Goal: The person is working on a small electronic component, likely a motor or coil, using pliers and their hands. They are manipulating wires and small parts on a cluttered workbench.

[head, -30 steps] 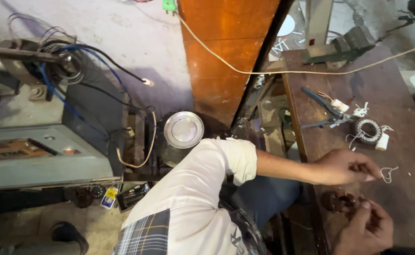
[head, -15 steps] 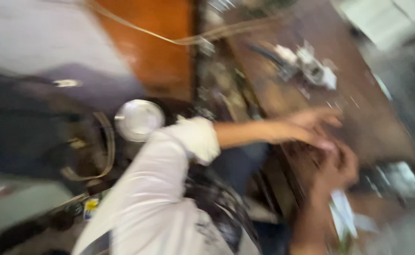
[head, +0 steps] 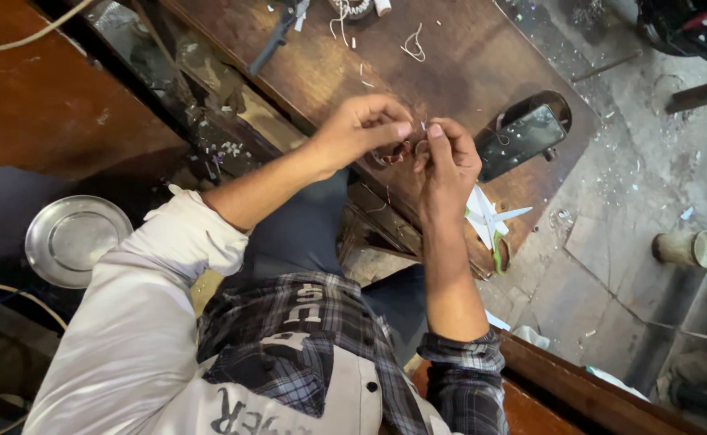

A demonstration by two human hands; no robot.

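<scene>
My left hand [head: 363, 129] and my right hand [head: 447, 158] meet over a dark wooden bench [head: 450, 64]. Between them is a small reddish coil of copper wire [head: 394, 153]. The left fingers pinch it from above, and the right thumb and forefinger pinch a thin wire end beside it. A white sleeve covers my left arm and a plaid cuff my right.
A dark phone [head: 521, 137] lies on the bench just right of my hands. Pliers [head: 277, 36] and white wire scraps [head: 412, 44] lie farther up. White paper pieces [head: 486, 217] sit at the bench edge. A steel plate [head: 76, 238] and a cup [head: 684, 248] rest on the floor.
The view has swung and tilted, with blur half a second ago. Both hands have come together on the coil, which earlier lay under them on the bench.
</scene>
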